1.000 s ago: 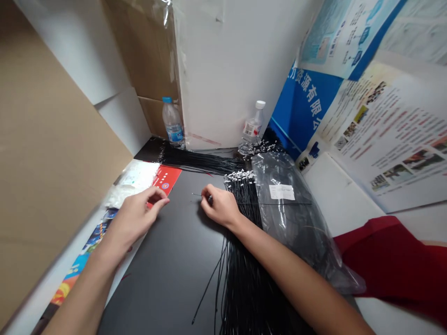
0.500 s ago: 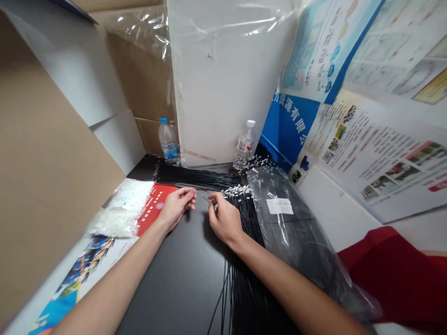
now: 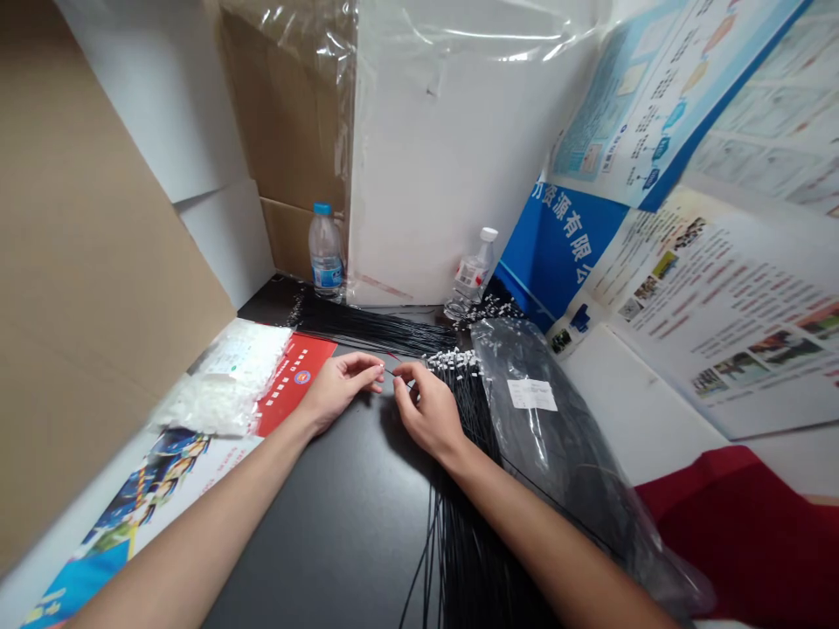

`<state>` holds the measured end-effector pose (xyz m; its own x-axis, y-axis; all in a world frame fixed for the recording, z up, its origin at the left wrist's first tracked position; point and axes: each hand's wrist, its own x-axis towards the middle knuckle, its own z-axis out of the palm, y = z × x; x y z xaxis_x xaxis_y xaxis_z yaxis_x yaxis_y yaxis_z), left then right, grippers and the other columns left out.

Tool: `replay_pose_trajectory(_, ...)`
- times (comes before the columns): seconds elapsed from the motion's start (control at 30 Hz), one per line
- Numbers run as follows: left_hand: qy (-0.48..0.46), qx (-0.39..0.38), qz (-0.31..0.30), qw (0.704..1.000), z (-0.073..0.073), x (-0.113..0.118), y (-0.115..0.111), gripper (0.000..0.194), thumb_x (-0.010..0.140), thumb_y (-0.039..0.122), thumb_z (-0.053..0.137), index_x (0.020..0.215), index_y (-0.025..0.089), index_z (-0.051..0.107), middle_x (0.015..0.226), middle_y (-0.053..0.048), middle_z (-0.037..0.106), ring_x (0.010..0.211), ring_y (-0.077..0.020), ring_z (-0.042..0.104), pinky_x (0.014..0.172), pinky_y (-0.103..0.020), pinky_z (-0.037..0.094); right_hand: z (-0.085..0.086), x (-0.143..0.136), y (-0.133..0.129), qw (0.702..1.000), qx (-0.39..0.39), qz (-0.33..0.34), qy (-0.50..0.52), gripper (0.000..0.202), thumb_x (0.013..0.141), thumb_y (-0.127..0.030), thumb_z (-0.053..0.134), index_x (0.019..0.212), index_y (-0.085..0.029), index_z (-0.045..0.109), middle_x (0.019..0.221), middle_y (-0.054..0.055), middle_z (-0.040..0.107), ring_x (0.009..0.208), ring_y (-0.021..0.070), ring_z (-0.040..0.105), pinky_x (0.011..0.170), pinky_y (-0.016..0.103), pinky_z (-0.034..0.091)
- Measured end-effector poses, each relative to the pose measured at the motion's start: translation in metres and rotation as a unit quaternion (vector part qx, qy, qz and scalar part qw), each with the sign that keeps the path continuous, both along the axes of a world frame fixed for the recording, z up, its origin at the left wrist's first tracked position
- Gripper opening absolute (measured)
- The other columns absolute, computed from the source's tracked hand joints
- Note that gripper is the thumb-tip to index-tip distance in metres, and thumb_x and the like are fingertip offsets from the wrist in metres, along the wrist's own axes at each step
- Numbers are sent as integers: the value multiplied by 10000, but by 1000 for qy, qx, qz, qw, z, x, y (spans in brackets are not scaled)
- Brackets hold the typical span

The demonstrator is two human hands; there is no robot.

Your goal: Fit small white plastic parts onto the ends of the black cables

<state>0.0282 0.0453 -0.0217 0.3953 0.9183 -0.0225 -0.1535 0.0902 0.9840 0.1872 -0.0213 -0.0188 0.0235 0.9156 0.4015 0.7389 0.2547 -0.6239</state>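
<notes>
Over the dark table (image 3: 328,515), my left hand (image 3: 344,384) pinches a tiny white connector (image 3: 381,368) between thumb and fingertips. My right hand (image 3: 426,406) is closed on a thin black wire (image 3: 391,373), whose end reaches toward the connector. The fingertips of both hands are close but apart. Whether the wire enters the connector is too small to tell. Beside and under my right forearm lies a thick bundle of black wires (image 3: 468,489) with white connectors at its far end. Another bundle of black wires (image 3: 380,327) lies across the back.
Clear bags of white parts (image 3: 223,376) lie on a red booklet (image 3: 308,367) at the left. Two bottles (image 3: 326,253) (image 3: 472,271) stand at the back. A plastic bag (image 3: 557,454) lies right of the wires. Cardboard (image 3: 79,262) rises at the left.
My hands have come closer together, and the wire tip now points at the connector in my left hand. The view has shifted slightly.
</notes>
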Motion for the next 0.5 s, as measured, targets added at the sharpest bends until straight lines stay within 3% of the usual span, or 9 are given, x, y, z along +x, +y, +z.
replay_pose_trajectory(0.23, -1, 27, -28, 999, 2, 0, -2, 311, 665, 367, 795, 845, 148, 666, 694, 13, 651, 594, -107, 587, 603, -246, 476, 0, 0, 2, 1000, -13, 14, -3, 203, 946, -281, 454, 956, -205, 641, 903, 31, 701, 760, 157, 623, 699, 266, 439)
replay_pose_trajectory(0.5, 47, 54, -56, 996, -1, 1, -1, 229, 718, 323, 738, 838, 135, 683, 755, -14, 666, 606, -107, 581, 613, -254, 463, -2, 1, 4, 1000, -12, 21, -1, 194, 938, -260, 481, 941, -204, 666, 910, 29, 712, 773, 151, 628, 694, 257, 437)
